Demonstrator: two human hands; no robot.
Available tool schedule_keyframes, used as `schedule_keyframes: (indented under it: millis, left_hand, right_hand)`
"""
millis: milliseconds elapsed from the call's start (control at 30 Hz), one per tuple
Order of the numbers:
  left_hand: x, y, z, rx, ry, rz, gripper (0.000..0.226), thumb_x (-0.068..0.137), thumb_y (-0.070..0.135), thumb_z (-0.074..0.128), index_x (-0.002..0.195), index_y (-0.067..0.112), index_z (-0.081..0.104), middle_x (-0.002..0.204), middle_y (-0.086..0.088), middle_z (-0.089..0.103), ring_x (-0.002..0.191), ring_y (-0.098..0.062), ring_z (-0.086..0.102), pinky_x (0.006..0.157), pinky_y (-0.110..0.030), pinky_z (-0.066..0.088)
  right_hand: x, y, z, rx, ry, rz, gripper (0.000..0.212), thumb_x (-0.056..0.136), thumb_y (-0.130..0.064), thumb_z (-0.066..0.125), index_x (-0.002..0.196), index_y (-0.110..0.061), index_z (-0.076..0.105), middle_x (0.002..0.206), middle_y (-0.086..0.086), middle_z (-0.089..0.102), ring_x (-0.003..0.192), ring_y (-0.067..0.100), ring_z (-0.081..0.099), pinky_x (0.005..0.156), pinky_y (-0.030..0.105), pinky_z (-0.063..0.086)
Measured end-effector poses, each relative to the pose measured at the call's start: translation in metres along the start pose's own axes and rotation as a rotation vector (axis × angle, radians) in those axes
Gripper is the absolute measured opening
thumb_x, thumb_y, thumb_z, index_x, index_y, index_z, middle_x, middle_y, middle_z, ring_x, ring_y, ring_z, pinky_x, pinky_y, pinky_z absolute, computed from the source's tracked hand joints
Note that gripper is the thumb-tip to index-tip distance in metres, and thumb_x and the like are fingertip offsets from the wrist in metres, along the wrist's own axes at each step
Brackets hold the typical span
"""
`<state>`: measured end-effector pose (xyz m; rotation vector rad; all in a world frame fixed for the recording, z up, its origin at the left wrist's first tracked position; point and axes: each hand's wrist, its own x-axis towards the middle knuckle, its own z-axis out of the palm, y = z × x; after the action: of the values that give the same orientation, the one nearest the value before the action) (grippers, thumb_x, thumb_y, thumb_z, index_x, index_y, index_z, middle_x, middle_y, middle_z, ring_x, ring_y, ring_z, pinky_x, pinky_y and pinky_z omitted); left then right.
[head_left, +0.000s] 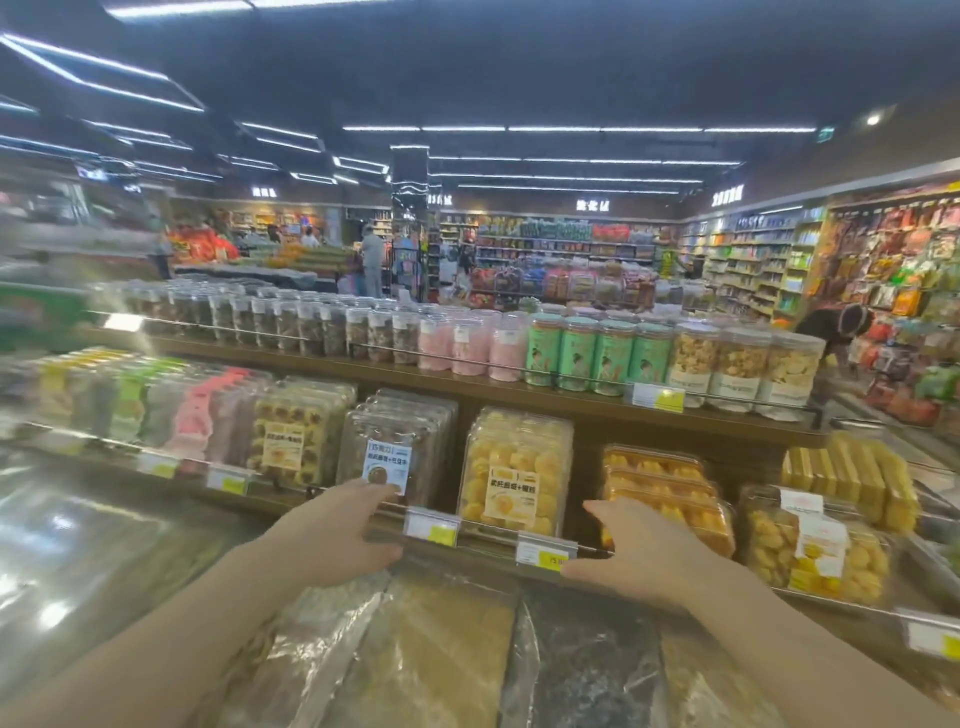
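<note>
Nearest the viewer, below the shelf rail (488, 535), lie flat film-wrapped cakes (441, 654). Over them two bare hands reach toward the rail. The left hand (337, 535) is open, its straight fingertips at the foot of the blue-label box (387, 447) just behind the rail; whether they touch it is unclear. The right hand (644, 551) is open and spread, holding nothing. Between the hands, upright just behind the rail, stands the yellow pastry box (514, 457).

This looks like the reach before a pick, with nothing gripped yet. The next move probably calls for closing on a box and lifting it over the rail and its price tags (431, 527). Dark gaps either side of the yellow box leave finger room. Above the rail, the upper shelf (519, 397) of jars (587, 353) limits the lift. Far beyond the rail, shoppers (371, 260) stand in an aisle.
</note>
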<state>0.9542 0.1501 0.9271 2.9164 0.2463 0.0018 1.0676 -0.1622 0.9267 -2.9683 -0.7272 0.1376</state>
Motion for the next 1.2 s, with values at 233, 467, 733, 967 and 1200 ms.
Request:
schedule_keyframes:
  millis: [233, 467, 733, 967, 1200]
  left_hand:
    - [-0.086, -0.015, 0.009, 0.041, 0.033, -0.132, 0.077, 0.093, 0.053, 0.061, 0.159, 0.03, 0.029, 0.158, 0.006, 0.039, 0.143, -0.018, 0.042, 0.113, -0.039, 0.043]
    - [-0.248, -0.075, 0.02, 0.146, 0.032, -0.448, 0.076, 0.092, 0.068, 0.049, 0.156, 0.031, 0.032, 0.149, 0.002, 0.048, 0.133, -0.024, 0.052, 0.104, -0.039, 0.048]
    - [-0.473, -0.144, 0.017, 0.092, 0.096, -0.875, 0.073, 0.094, 0.055, 0.056, 0.157, 0.03, 0.029, 0.156, 0.007, 0.038, 0.141, -0.021, 0.042, 0.106, -0.039, 0.044]
    - [-0.678, -0.155, 0.049, 0.054, -0.009, -1.168, 0.075, 0.093, 0.058, 0.057, 0.156, 0.027, 0.031, 0.151, 0.001, 0.042, 0.14, -0.023, 0.044, 0.109, -0.042, 0.045]
    - [-0.871, -0.132, 0.097, -0.076, 0.064, -1.475, 0.078, 0.094, 0.058, 0.056, 0.159, 0.027, 0.026, 0.158, 0.002, 0.036, 0.143, -0.021, 0.04, 0.11, -0.04, 0.042]
  right_hand:
    - [-0.003, -0.065, 0.024, -0.028, -0.112, -0.208, 0.107, 0.076, -0.086, 0.052, 0.16, -0.026, 0.021, 0.164, -0.005, 0.029, 0.147, 0.016, 0.032, 0.115, 0.035, 0.035]
    - [-0.035, -0.222, 0.069, -0.03, -0.201, -0.626, 0.119, 0.066, -0.096, 0.047, 0.159, -0.026, 0.024, 0.165, -0.005, 0.026, 0.15, 0.016, 0.028, 0.119, 0.036, 0.032]
    - [-0.136, -0.413, 0.098, -0.086, -0.225, -1.042, 0.114, 0.071, -0.09, 0.052, 0.161, -0.028, 0.019, 0.168, -0.005, 0.01, 0.154, 0.015, 0.013, 0.123, 0.039, 0.024]
    - [-0.279, -0.555, 0.15, -0.199, -0.303, -1.364, 0.105, 0.079, -0.078, 0.058, 0.16, -0.021, 0.022, 0.167, -0.002, 0.015, 0.153, 0.017, 0.016, 0.122, 0.037, 0.026]
    - [-0.44, -0.67, 0.228, -0.273, -0.435, -1.59, 0.113, 0.076, -0.085, 0.049, 0.16, -0.016, 0.019, 0.167, 0.002, 0.017, 0.153, 0.021, 0.017, 0.122, 0.035, 0.019]
